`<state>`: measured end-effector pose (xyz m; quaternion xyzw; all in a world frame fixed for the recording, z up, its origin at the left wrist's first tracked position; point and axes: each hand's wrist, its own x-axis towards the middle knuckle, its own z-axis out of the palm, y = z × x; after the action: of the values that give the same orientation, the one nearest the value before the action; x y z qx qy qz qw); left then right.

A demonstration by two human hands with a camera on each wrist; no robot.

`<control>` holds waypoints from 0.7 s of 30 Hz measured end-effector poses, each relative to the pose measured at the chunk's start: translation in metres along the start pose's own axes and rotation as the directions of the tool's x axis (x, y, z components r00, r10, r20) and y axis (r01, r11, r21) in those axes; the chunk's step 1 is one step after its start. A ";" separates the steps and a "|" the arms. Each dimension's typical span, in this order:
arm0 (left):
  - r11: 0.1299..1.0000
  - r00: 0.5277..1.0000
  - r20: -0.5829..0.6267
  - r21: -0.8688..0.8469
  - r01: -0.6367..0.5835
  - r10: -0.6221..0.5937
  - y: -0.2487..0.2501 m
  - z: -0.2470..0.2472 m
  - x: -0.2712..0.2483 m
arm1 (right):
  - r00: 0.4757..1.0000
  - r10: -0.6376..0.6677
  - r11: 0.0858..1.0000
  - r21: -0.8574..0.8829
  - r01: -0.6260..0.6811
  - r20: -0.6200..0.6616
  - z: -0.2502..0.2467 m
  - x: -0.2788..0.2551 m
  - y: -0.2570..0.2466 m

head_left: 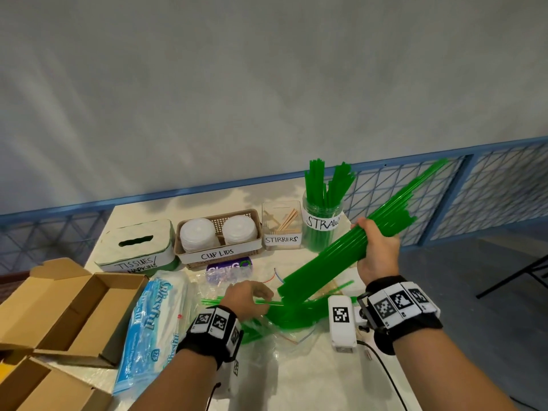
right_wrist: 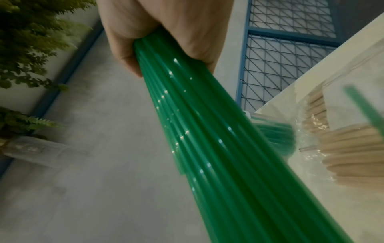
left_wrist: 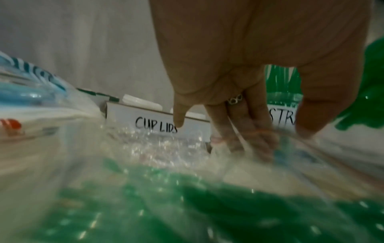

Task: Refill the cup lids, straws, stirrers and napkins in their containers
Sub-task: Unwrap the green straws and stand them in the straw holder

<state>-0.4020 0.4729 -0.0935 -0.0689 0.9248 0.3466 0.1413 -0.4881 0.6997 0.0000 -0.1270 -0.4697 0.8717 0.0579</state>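
Note:
My right hand [head_left: 374, 243] grips a thick bundle of green straws [head_left: 332, 264] at its middle. The bundle slants from the table's front up toward the right, just before the jar labelled STRAWS [head_left: 323, 229], which stands partly filled. In the right wrist view the bundle of green straws [right_wrist: 207, 134] runs out of my fist [right_wrist: 166, 32]. My left hand [head_left: 258, 299] reaches down onto a clear plastic bag [head_left: 278, 333] holding more green straws. Its fingers [left_wrist: 239, 131] point down against the film, thumb apart. One loose straw lies across under them.
Along the back stand the TISSUES/NAPKINS box [head_left: 136, 247], the CUP LIDS basket [head_left: 218, 256] and the STIRRERS box [head_left: 281, 231]. A napkin pack [head_left: 154, 327] and open cardboard boxes [head_left: 59, 310] lie left. A bag of wooden stirrers [right_wrist: 343, 148] lies near the right edge.

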 end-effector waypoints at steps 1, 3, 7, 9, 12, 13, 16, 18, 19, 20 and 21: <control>0.999 0.999 -0.028 -0.024 -0.023 0.022 0.003 -0.007 -0.002 | 1.000 -0.002 1.000 -0.001 0.002 0.001 0.001 0.001 -0.002; 0.998 0.993 -0.102 -0.026 -0.060 0.057 0.010 -0.019 -0.006 | 1.000 0.004 1.000 -0.002 -0.004 -0.008 0.004 0.003 -0.004; 0.957 0.942 -0.335 -0.281 -0.077 -0.023 0.035 -0.034 -0.012 | 0.999 0.020 1.000 0.015 -0.021 0.032 0.011 0.003 -0.013; 0.778 0.934 -0.319 -0.623 -0.077 -0.163 0.054 -0.040 -0.014 | 0.996 -0.012 0.999 0.046 0.007 0.094 0.018 0.003 -0.023; 0.319 0.971 0.029 -0.942 0.107 -0.239 0.078 -0.045 -0.012 | 0.978 -0.098 0.992 0.097 0.081 0.185 0.037 -0.002 -0.041; 0.225 0.968 0.148 -0.955 0.192 -0.201 0.084 -0.045 -0.012 | 0.967 -0.126 0.989 0.098 0.107 0.219 0.044 -0.006 -0.047; 0.104 0.946 0.317 -0.941 0.322 -0.069 0.094 -0.041 -0.008 | 0.923 -0.188 0.981 0.023 0.192 0.336 0.060 -0.019 -0.058; 0.040 0.944 0.328 -0.943 0.329 -0.038 0.096 -0.038 -0.004 | 0.893 -0.220 0.968 -0.024 0.249 0.393 0.064 -0.026 -0.060; 0.016 0.945 0.325 -0.945 0.326 -0.041 0.096 -0.037 -0.002 | 0.880 -0.229 0.962 -0.041 0.270 0.416 0.065 -0.029 -0.060; 0.001 0.946 0.319 -0.948 0.320 -0.050 0.096 -0.036 0.000 | 0.870 -0.236 0.956 -0.056 0.287 0.433 0.065 -0.031 -0.059; -0.008 0.948 0.310 -0.951 0.311 -0.064 0.097 -0.034 0.001 | 0.862 -0.238 0.952 -0.067 0.297 0.447 0.065 -0.031 -0.056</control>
<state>-0.4321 0.5229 -0.0089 -0.2400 0.3829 0.8739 0.1789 -0.4770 0.6717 0.0863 0.1331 -0.5411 0.8279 0.0638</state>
